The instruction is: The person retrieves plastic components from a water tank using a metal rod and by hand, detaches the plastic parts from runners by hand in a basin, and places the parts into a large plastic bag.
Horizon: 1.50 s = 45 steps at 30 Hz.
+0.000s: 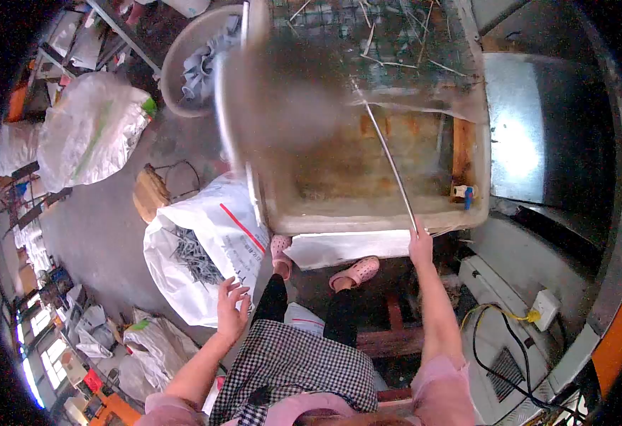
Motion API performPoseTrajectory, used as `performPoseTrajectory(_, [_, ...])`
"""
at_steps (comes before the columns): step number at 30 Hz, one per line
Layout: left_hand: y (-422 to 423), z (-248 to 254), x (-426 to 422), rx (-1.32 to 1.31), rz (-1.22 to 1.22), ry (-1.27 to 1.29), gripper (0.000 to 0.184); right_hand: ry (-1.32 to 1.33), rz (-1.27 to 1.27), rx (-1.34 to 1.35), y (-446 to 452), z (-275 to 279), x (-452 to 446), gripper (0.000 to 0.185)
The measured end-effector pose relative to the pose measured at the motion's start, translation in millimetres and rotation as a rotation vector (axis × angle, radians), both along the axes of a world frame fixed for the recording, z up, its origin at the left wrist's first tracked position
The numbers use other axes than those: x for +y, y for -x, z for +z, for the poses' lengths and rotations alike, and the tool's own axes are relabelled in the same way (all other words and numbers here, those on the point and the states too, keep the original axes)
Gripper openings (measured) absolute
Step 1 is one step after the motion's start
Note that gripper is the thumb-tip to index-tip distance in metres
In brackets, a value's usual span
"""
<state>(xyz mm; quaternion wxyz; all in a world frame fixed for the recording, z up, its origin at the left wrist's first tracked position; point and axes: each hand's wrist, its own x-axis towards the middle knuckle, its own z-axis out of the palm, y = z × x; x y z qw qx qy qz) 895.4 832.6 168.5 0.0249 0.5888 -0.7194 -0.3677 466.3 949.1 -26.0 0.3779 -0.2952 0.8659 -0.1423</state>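
My right hand [420,245] is closed around the near end of a thin metal rod [388,153]. The rod slants away over a large pale tub [368,226], and its far end reaches the netting and thin pale strips [396,42] at the back. What the far end touches is hard to make out. My left hand [233,310] is held up with its fingers apart and nothing in it. It is nearest to a white woven sack [172,284] filled with grey plastic pieces [196,257]. A brown blur covers the tub's left part.
A round basin [172,82] of grey parts stands at the back left, near a wooden stool [151,193]. A blue-handled valve [467,193] sits in the tub's right corner. Black and yellow cables [503,312] run at the right. Plastic bags [87,135] lie at the left.
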Motion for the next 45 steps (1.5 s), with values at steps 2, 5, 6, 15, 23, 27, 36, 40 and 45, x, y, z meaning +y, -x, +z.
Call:
performPoseTrajectory(2, [5,-6,2,-0.026,-0.030,-0.005,0.020,0.258,0.030,0.150,-1,-38,-22,0.038])
performPoseTrajectory(5, [17,-5,2,0.004,0.022,-0.060,0.021,0.266,-0.090,-0.039,-1,-41,-90,0.037])
performPoseTrajectory(6, [17,-7,1,-0.001,0.020,-0.063,0.021,0.219,-0.109,-0.097,1,-38,-112,0.037])
performPoseTrajectory(15, [-13,5,-3,0.004,0.044,-0.074,0.018,-0.040,0.017,0.077,-6,12,7,0.036])
performPoseTrajectory(23, [-3,0,-6,-0.021,-0.070,-0.017,0.018,0.072,0.178,0.124,21,15,19,0.038])
performPoseTrajectory(27, [-1,-1,-6,-0.009,-0.077,-0.032,0.018,0.008,0.177,0.174,9,-23,-11,0.039])
performPoseTrajectory(36, [4,-9,-12,-0.014,-0.085,-0.028,0.017,0.043,0.074,0.083,16,-44,-59,0.037])
performPoseTrajectory(40, [4,-12,-13,-0.014,-0.095,-0.033,0.019,0.087,0.045,0.098,16,-34,-86,0.038])
performPoseTrajectory(45, [6,-11,-21,0.004,-0.096,-0.008,0.019,0.068,-0.027,0.048,16,-37,-101,0.040])
